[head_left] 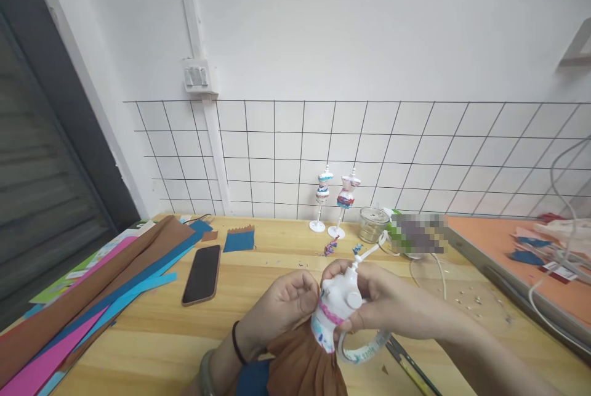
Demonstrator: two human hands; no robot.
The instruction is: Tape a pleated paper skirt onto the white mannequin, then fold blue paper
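Clasping a tilted white mannequin (333,308) by the torso in the grip of the right hand (392,303), over the desk (152,353), right of the phone (202,275). Curling the grip of the left hand (286,303) close to its phone-facing side; cannot tell whether pinching anything. With brown pleated cloth (309,368) fanning below, nearer than the phone.

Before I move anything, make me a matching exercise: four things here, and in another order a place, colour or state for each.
1. Phone
2. Jar
3. Tape
4. Pink-banded mannequin

A. Clear, near the wall
B. Held by the right hand
C. Flat, screen dark
D. Ring-shaped, lettered

Pairs: 1-C, 2-A, 3-D, 4-B.
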